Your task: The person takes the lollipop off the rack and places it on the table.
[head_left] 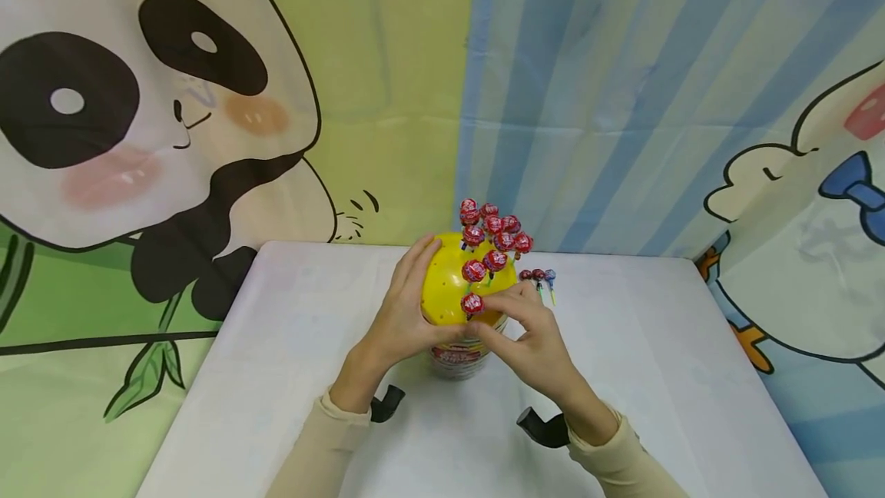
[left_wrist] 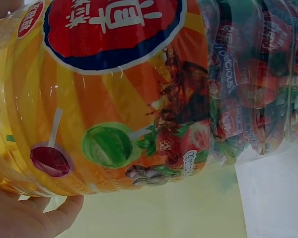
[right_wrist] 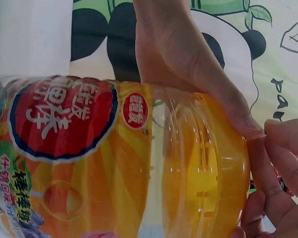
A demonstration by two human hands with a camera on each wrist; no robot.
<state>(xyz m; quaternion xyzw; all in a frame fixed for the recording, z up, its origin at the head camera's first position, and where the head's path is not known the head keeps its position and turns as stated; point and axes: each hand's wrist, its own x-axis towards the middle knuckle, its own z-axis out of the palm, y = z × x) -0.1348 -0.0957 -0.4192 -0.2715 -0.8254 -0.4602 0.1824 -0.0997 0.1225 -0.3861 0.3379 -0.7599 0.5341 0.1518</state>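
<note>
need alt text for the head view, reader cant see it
A person's left hand holds the yellow lid of a jar on a white table while the right hand pinches the nearest red lollipop at its near edge. More red lollipops rise from the lid, and three others lie on the table beyond. A cartoon panda fills the backdrop's left.

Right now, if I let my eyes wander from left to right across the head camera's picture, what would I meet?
Printed panda, left grip, yellow lid, right grip, printed blue bow tie.
</note>
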